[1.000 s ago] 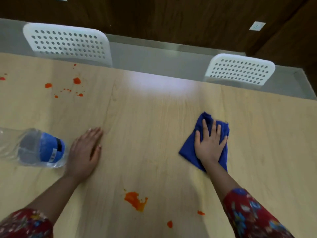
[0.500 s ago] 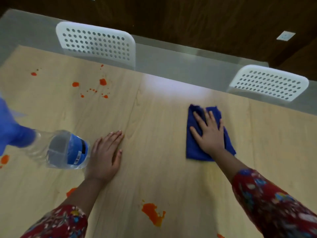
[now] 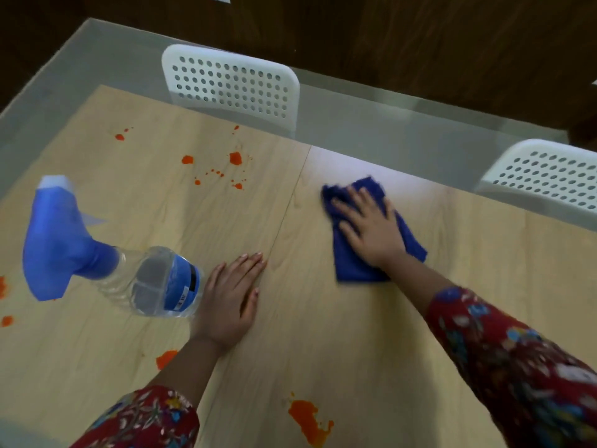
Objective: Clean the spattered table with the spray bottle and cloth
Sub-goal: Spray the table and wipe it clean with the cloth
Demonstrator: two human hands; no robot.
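Observation:
My right hand (image 3: pixel 371 229) presses flat, fingers spread, on a dark blue cloth (image 3: pixel 352 266) on the light wooden table (image 3: pixel 323 334). My left hand (image 3: pixel 231 297) rests flat on the table, fingers straight, just right of the spray bottle (image 3: pixel 151 282). The bottle is clear plastic with a blue label and a blue trigger head (image 3: pixel 58 240). Orange spatters (image 3: pixel 235 158) dot the far left of the table. A larger orange blot (image 3: pixel 308 420) lies near the front edge, and another (image 3: pixel 166 358) shows beside my left forearm.
Two white perforated chair backs stand along the table's far edge, one (image 3: pixel 231 84) at the middle and one (image 3: pixel 542 177) at the right. More orange spots (image 3: pixel 3 287) sit at the left edge. Grey floor and a dark wooden wall lie beyond.
My right hand has slid the blue cloth away from me and leftwards across the table. The view has swung left, bringing the whole spray bottle into sight. My left hand stays flat.

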